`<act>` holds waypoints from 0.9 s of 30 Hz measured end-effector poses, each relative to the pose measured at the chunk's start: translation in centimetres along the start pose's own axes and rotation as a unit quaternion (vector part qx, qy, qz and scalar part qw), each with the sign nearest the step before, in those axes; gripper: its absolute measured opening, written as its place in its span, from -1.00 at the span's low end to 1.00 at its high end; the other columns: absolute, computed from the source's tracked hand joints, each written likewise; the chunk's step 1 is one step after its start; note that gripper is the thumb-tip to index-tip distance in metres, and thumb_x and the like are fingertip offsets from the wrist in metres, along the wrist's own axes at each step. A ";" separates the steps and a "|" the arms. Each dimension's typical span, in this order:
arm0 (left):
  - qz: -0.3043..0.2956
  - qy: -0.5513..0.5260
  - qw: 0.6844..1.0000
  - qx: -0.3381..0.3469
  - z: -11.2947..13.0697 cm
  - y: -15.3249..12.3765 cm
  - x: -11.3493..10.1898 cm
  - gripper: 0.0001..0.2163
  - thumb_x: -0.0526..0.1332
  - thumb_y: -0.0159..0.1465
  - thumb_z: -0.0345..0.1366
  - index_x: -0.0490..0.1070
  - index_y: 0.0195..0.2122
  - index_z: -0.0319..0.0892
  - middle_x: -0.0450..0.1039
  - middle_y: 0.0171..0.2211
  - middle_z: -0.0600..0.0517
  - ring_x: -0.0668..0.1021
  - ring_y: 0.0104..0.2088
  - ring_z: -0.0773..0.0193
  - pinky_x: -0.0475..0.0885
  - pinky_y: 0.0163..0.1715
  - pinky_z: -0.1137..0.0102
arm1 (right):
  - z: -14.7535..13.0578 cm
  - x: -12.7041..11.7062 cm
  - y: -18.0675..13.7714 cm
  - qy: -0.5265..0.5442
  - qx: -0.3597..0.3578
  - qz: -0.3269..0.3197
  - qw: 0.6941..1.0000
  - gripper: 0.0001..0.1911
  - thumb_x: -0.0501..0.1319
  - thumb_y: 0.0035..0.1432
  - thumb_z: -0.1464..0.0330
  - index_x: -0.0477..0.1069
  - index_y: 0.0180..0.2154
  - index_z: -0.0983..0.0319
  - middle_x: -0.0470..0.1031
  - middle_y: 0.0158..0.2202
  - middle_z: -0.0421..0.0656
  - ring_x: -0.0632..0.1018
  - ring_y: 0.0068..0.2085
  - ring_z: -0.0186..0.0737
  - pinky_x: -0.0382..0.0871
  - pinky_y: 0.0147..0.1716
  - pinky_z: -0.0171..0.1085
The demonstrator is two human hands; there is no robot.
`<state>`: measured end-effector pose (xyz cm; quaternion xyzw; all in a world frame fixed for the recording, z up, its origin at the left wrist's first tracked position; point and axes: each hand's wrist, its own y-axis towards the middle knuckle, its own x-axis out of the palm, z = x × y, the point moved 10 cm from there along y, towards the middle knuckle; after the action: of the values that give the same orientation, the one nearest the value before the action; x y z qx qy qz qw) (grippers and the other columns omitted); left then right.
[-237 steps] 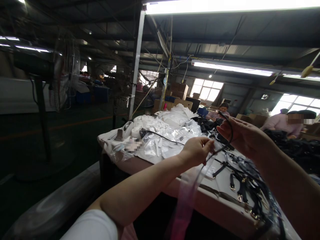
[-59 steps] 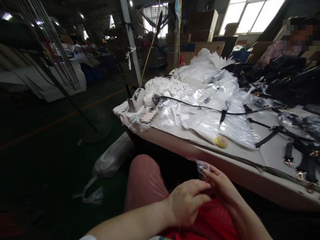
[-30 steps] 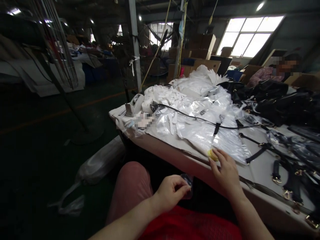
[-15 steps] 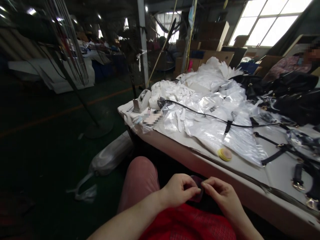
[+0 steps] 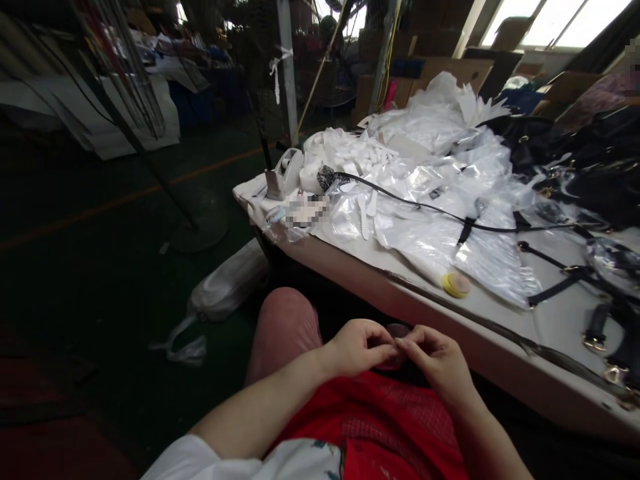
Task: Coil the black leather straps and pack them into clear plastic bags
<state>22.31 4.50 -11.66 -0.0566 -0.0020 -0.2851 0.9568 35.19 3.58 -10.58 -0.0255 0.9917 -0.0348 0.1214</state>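
My left hand (image 5: 356, 347) and right hand (image 5: 434, 357) meet fingertip to fingertip over my lap, both pinched on a small clear bag (image 5: 395, 331) just below the bench (image 5: 500, 347) edge. On the bench I see a yellow tape roll (image 5: 456, 285), a heap of plastic bags (image 5: 430, 200), black straps (image 5: 560, 288) and a tape dispenser (image 5: 283, 175).

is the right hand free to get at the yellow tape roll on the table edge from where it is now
Probably not right away. The right hand is pinched together with the left hand on a small clear packet over the lap. The yellow tape roll lies uncovered near the table edge, nothing between.
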 end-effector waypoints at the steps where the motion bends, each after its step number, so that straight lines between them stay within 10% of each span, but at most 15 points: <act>1: -0.003 -0.004 1.000 -0.002 -0.1 0.0 0.1 -0.62 0.32 0.16 -0.02 0.58 -0.35 -0.32 0.59 -0.40 -0.09 0.57 -0.40 0.27 0.46 -0.37 0.43 | -0.2 -0.3 0.1 -0.008 -0.006 0.012 1.000 -0.64 0.40 0.01 0.16 0.39 -0.62 0.21 0.45 -0.63 -0.22 0.44 -0.56 -0.30 0.36 -0.52 -0.34; 8: -0.002 0.017 1.000 0.023 -1.0 0.7 -0.5 -0.73 0.32 0.19 -0.15 0.58 -0.36 -0.32 0.57 -0.43 -0.05 0.53 -0.43 0.32 0.42 -0.38 0.46 | -0.8 0.2 0.5 -0.021 -0.009 -0.021 1.000 -0.77 0.32 0.11 0.17 0.61 -0.32 0.20 0.62 -0.36 -0.11 0.59 -0.33 -0.17 0.48 -0.31 -0.26; 27: -0.050 -0.018 0.998 0.040 -0.5 2.8 -3.7 -0.65 0.29 0.19 -0.02 0.48 -0.47 -0.28 0.40 -0.46 0.04 0.41 -0.41 0.36 0.30 -0.37 0.47 | -2.9 3.6 5.7 -0.136 0.017 -0.091 0.986 -0.69 0.39 -0.02 0.20 0.35 -0.55 0.22 0.40 -0.58 -0.26 0.40 -0.50 -0.31 0.26 -0.51 -0.35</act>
<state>20.72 8.83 -12.57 -0.0230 -0.0331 -0.3315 0.9426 30.74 9.23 -9.09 -0.1180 0.9587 -0.0589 0.2520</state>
